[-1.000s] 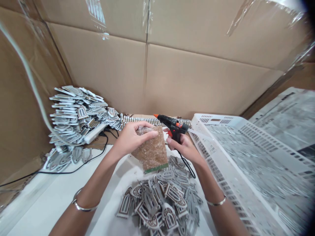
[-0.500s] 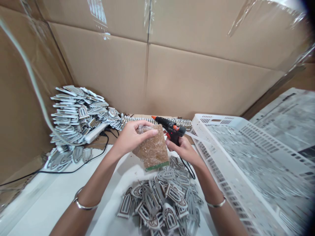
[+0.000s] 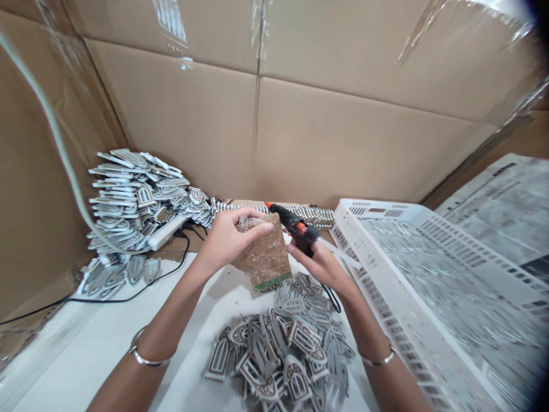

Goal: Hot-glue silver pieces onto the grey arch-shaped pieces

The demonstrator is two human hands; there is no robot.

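Observation:
My left hand (image 3: 229, 237) is closed on a brown, rough-faced block (image 3: 270, 254) with a green lower edge, thumb across its front. Clear, glossy stuff, perhaps dried glue or film, shows at its top by my fingers. My right hand (image 3: 319, 260) grips a black hot glue gun (image 3: 295, 223) with an orange tip and a glue stick (image 3: 341, 253) out of its back. The gun's nozzle points up and left, just behind the block's top edge; whether they touch I cannot tell. Below lies a heap of small arched window-shaped pieces (image 3: 283, 349), white and grey with brown patterns.
More arched pieces (image 3: 137, 200) are stacked at the left by a white power strip (image 3: 167, 232) with black cords. A row of pieces (image 3: 244, 209) lines the cardboard wall (image 3: 334, 137). At right stands a white slotted crate (image 3: 412, 317) with greyish sheeting inside.
The glue gun has tilted, its back end lower and slightly left, so the glue stick slopes more steeply. The block has shifted slightly up and left in my left hand.

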